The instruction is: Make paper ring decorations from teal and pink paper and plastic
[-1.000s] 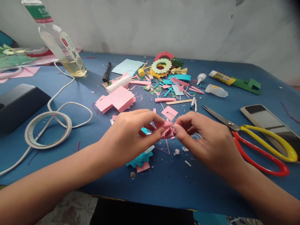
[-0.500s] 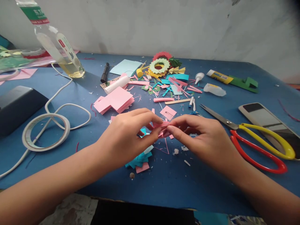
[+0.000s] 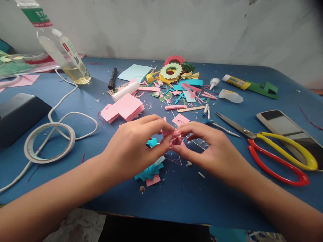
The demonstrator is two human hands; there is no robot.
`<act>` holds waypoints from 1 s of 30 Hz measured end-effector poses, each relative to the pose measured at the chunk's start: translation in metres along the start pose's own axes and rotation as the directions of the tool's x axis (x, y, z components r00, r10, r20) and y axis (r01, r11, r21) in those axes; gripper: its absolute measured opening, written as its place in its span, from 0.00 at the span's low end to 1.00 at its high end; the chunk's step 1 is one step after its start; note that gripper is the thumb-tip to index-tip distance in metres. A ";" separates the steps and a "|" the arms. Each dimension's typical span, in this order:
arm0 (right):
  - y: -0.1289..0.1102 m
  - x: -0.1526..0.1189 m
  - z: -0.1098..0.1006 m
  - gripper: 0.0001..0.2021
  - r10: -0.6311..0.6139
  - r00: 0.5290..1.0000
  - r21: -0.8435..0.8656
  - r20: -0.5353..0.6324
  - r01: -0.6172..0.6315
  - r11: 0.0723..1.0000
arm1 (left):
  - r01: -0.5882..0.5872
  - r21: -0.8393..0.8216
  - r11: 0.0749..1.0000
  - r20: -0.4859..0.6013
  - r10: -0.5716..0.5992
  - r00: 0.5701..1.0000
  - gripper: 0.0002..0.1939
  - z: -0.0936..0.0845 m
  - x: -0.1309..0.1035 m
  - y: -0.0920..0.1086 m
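Observation:
Near the middle of the blue table, a small folded pink paper piece (image 3: 175, 138) is pinched from both sides. My left hand (image 3: 137, 144) grips its left side between thumb and fingers, and my right hand (image 3: 209, 143) has its right side. Folded blue paper pieces (image 3: 150, 171) lie under and beside my left hand, partly covered by it. A pink square (image 3: 181, 119) lies just beyond the fingertips. Beyond my left hand rests a stack of pink paper (image 3: 126, 107).
Scissors (image 3: 249, 133) and a phone (image 3: 285, 124) lie at the right. A tape roll (image 3: 49, 143), white cable, black box (image 3: 22, 114) and bottle (image 3: 68, 53) stand left. Paper scraps, folded paper rings (image 3: 171, 70) and a glue tube (image 3: 236, 82) are farther back.
The fingers of my right hand have shifted on the pink piece and spread somewhat, so more of the piece shows. My right hand has moved slightly left, uncovering a thin tool behind it.

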State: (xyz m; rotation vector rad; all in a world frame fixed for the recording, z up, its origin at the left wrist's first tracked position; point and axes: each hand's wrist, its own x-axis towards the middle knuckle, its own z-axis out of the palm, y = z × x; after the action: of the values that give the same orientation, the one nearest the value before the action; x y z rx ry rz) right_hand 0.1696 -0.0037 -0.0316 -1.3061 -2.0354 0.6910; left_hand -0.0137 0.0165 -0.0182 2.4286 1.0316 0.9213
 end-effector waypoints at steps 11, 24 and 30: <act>0.001 0.000 0.001 0.07 0.092 0.995 0.134 0.027 -0.095 0.986 | 0.022 0.018 1.000 0.009 -0.022 1.000 0.05 -0.003 0.002 -0.003; -0.002 0.001 -0.003 0.04 0.067 0.998 0.141 -0.013 -0.065 0.988 | 0.005 -0.061 0.998 0.123 0.002 0.992 0.08 -0.004 0.002 -0.003; -0.002 0.000 -0.004 0.03 0.036 0.999 0.121 -0.011 -0.034 0.992 | -0.014 -0.118 0.993 0.162 0.033 0.986 0.08 -0.003 0.004 -0.006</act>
State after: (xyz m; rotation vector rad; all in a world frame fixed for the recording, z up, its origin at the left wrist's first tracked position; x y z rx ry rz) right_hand 0.1709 -0.0038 -0.0278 -1.2760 -1.9327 0.8061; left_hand -0.0168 0.0240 -0.0175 2.3779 0.8687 0.7525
